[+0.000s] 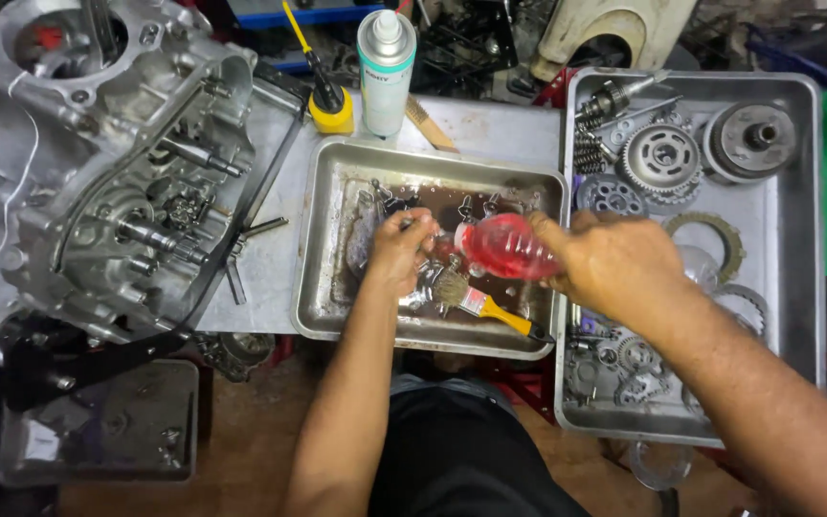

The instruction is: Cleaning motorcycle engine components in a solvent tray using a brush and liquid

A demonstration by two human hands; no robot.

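Bottle: a clear plastic bottle [507, 246] of pink-red liquid, tipped on its side with its neck toward my left hand, held over the middle of the steel wash tray [323, 287].
Right hand: my right hand [614, 263] wraps the bottle's base, fingers pressed around it.
Left hand: my left hand [399, 251] sits in the tray at the bottle's mouth, fingers pinched on something small and dark; I cannot tell what the part is.
Look of the liquid: translucent, bright, catching glare; the tray floor below is stained brown and wet.
Brush: a paintbrush [476, 302] with a yellow handle lies in the tray just below both hands, bristles toward my left.
Risk, spill: as I judge it, a hard squeeze could send liquid past the part and over the tray's low rim.
Risk, slip: wet fingers could drop the small part into the dark puddle, where it would be hard to find.
Risk, brush: my right wrist is near the handle and could knock it out.
Around: a second tray [796, 278] of gears and clutch plates on the right, an open engine case [117, 182] on the left, a spray can [386, 72] behind.
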